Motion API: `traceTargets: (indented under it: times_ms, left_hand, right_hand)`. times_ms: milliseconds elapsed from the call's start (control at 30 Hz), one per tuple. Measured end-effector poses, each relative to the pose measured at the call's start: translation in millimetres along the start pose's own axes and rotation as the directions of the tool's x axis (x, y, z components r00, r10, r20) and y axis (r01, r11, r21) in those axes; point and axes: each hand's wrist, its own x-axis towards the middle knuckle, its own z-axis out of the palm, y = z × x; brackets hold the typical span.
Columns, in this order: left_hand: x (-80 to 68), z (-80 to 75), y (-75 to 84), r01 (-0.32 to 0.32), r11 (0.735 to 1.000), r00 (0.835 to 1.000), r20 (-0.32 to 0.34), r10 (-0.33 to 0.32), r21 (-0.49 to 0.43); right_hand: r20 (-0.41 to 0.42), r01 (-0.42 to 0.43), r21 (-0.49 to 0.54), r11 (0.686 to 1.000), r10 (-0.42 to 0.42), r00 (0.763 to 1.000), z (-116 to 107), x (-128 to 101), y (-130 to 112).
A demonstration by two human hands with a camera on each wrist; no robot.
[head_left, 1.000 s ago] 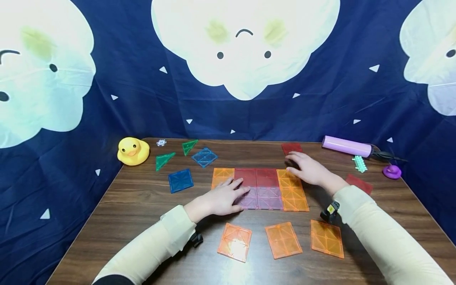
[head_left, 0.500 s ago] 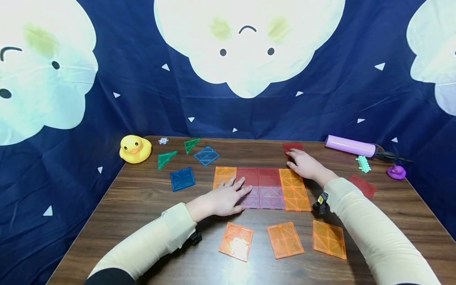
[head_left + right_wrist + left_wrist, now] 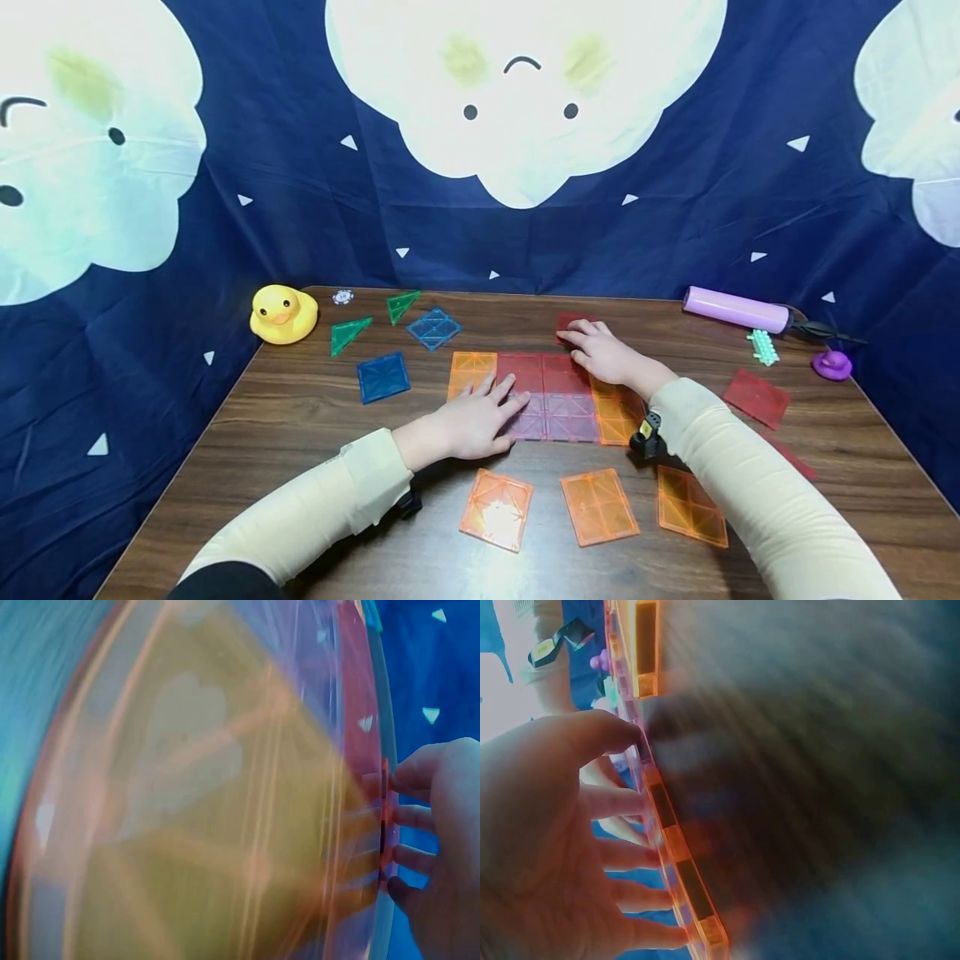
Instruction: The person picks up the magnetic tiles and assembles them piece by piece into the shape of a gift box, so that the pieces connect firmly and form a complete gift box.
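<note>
A flat mat of joined square tiles [image 3: 564,373], orange, red and pink, lies mid-table. My left hand [image 3: 480,417] rests flat on its left part, fingers straight on the pink and red squares; the left wrist view shows that hand [image 3: 547,847] against the mat's edge. My right hand [image 3: 603,354] lies flat behind the mat, its straight fingers pressing on a loose red tile [image 3: 567,321] just beyond the red squares. The right wrist view is blurred, with fingertips [image 3: 409,817] at a tile's edge.
Three loose orange tiles [image 3: 598,506] lie near the front. Blue tiles [image 3: 382,377], green triangles [image 3: 347,334] and a yellow duck [image 3: 282,314] sit at left. A red tile [image 3: 757,397], a purple cylinder [image 3: 735,308], a teal piece [image 3: 762,346] and a purple duck [image 3: 831,364] sit at right.
My right hand has slid left along the back of the mat, taking the loose red tile with it. The left hand has stayed where it was.
</note>
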Motion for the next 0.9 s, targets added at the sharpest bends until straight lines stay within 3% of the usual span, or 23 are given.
traceTargets:
  times_ms: [200,467,700,900]
  left_hand:
    - [1.4,-0.6,1.2,0.003,1.0,1.0,-0.002,-0.003,-0.006]
    - [-0.7,-4.2,2.7,0.011,0.999,1.0,-0.006,-0.012,-0.032]
    - [0.0,-4.0,0.0,0.001,0.999,1.0,-0.015,-0.001,-0.037]
    - [1.6,-3.1,-0.6,-0.006,0.999,1.0,-0.024,0.005,-0.034]
  right_hand:
    - [0.043,0.039,0.005,0.999,-0.039,0.998,6,14,-14]
    - [0.121,0.028,0.006,1.0,-0.028,0.992,9,30,-33]
    - [0.131,0.097,-0.015,0.995,-0.094,0.987,12,40,-45]
    - [0.141,0.105,-0.051,0.993,-0.097,0.985,17,44,-50]
